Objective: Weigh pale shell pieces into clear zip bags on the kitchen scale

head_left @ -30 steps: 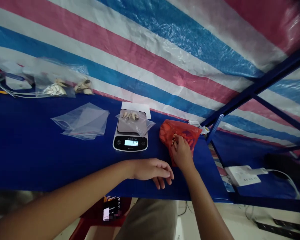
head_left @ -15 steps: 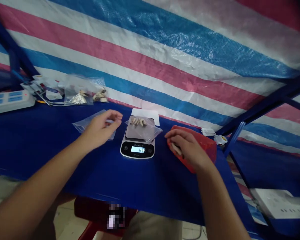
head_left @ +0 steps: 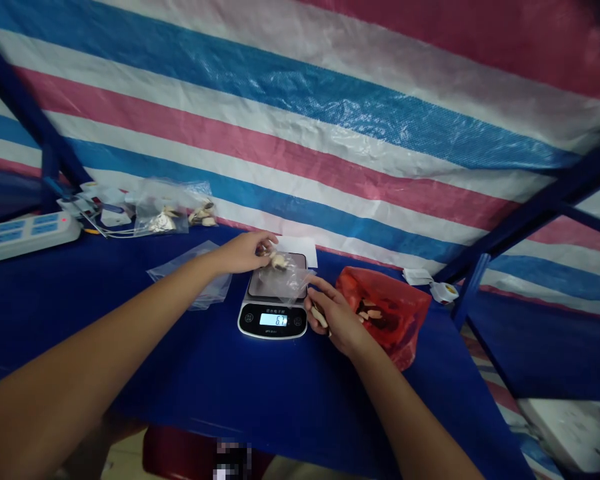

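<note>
A small clear plastic bag (head_left: 293,283) with pale, dark-edged dried slices (head_left: 279,261) in it lies on the digital scale (head_left: 273,319), whose display appears to read 6.7. My left hand (head_left: 247,252) is closed at the far left end of this bag, its fingertips pinching around the slices' end. At the bag's near right end is my right hand (head_left: 333,310), thumb and fingers at the edge of the plastic. A pale slice (head_left: 319,319) sits in its curled fingers. Just beyond that hand, a red plastic bag (head_left: 405,327) gapes with more slices (head_left: 370,313) inside.
Flat clear bags (head_left: 200,283) lie left of the scale, under my left forearm. Behind it is a white paper (head_left: 305,250). Filled clear bags (head_left: 163,217) and a power strip (head_left: 30,233) stand at the back left. A striped tarp (head_left: 300,133) closes off the back.
My left hand has moved right onto the bag on the scale. My right hand has come left from the red bag to the clear bag's edge, still holding a slice. The view has shifted slightly.
</note>
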A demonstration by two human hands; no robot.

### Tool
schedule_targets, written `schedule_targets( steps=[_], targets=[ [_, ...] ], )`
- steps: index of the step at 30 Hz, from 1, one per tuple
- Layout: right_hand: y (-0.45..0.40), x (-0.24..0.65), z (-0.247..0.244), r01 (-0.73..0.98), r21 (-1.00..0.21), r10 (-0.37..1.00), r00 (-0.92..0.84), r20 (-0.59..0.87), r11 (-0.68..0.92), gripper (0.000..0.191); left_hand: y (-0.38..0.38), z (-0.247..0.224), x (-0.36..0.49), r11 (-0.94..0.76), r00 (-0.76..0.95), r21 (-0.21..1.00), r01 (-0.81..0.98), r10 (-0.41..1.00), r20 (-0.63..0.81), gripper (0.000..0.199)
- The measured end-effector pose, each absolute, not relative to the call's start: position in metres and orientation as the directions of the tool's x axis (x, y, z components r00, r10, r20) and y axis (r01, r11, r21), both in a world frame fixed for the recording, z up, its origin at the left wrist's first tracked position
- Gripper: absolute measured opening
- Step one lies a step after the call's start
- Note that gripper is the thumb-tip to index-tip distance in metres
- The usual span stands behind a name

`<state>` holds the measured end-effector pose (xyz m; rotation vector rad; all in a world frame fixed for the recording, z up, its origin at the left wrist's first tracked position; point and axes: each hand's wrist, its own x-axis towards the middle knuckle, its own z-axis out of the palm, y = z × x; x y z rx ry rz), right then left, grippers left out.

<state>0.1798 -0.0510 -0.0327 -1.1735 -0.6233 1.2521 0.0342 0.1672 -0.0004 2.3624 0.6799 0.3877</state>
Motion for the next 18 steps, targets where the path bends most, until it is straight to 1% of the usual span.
schedule_targets(
  steps=[3, 6, 8, 10, 12, 15, 18],
  targets=[
    [-0.051, 0.182, -0.038, -0.38, -0.921, 0.943, 0.272, -0.193, -0.079, 0.059, 0.164, 0.001, 0.033, -0.639, 0.848, 0.708, 0.3, 0.518, 0.109, 0.052],
    [-0.052, 0.185, -0.041, -0.342, -0.937, 0.922, 0.337, -0.19, -0.068, 0.054, 0.158, 0.005, 0.033, -0.599, 0.864, 0.76, 0.25, 0.493, 0.104, 0.052],
    [-0.052, 0.187, -0.041, -0.308, -0.948, 0.899, 0.391, -0.199, -0.076, 0.049, 0.151, 0.015, 0.034, -0.604, 0.861, 0.763, 0.232, 0.492, 0.127, 0.05],
    [-0.054, 0.191, -0.039, -0.297, -0.951, 0.874, 0.436, -0.212, -0.083, 0.044, 0.142, 0.032, 0.036, -0.643, 0.855, 0.73, 0.229, 0.491, 0.165, 0.048],
    [-0.056, 0.194, -0.036, -0.311, -0.947, 0.857, 0.464, -0.225, -0.08, 0.038, 0.131, 0.054, 0.042, -0.704, 0.864, 0.671, 0.234, 0.467, 0.19, 0.047],
    [-0.059, 0.201, -0.034, -0.329, -0.941, 0.848, 0.472, -0.239, -0.082, 0.033, 0.116, 0.085, 0.054, -0.776, 0.899, 0.583, 0.242, 0.405, 0.166, 0.047],
    [-0.06, 0.206, -0.037, -0.302, -0.948, 0.838, 0.489, -0.243, -0.099, 0.031, 0.109, 0.1, 0.065, -0.79, 0.917, 0.559, 0.253, 0.381, 0.123, 0.046]
  ],
)
